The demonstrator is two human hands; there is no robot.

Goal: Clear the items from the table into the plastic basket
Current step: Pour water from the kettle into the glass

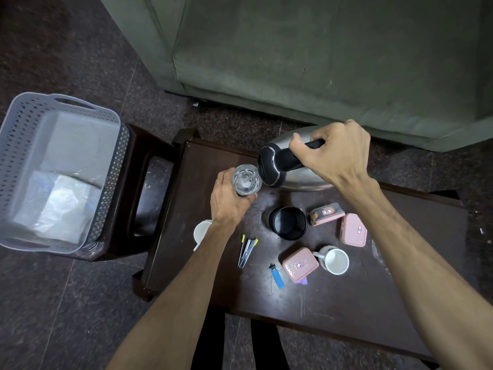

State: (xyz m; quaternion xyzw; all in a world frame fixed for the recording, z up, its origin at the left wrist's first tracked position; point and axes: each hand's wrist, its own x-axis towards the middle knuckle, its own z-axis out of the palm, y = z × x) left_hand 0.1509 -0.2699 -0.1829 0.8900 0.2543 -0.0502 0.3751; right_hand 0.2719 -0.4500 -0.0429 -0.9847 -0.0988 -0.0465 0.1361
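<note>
My right hand grips the black handle of a steel flask, tilted with its black top against the rim of a clear glass. My left hand holds that glass from the near side, above the dark table. On the table lie a black cup, three pink lidded boxes, two white mugs, a stapler and a blue lighter. The grey plastic basket stands at the left.
The basket rests on a dark stool left of the table and holds a clear plastic bag. A green sofa runs along the far side. Dark speckled floor surrounds the table.
</note>
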